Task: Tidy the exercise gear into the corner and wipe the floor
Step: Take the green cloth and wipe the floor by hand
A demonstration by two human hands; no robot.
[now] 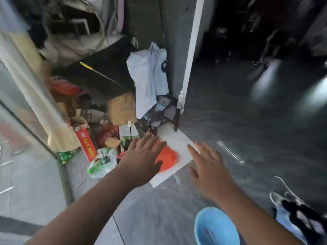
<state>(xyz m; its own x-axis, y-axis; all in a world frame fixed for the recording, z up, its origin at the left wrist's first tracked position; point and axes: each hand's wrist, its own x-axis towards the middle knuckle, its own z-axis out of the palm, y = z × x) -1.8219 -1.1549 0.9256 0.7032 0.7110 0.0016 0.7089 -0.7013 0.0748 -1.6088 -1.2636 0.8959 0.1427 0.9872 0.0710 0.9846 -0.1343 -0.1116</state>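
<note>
Left hand (145,152) and right hand (208,161), both flat-fingered and empty, reach over orange cloth (166,159) lying on white board (177,147) by cluttered corner; risk: board slides, cloth drops into clutter.

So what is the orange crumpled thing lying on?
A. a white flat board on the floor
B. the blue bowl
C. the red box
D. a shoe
A: the orange thing lies on the white flat board on the floor, partly under the left hand; the blue bowl sits apart, nearer the camera.
</note>
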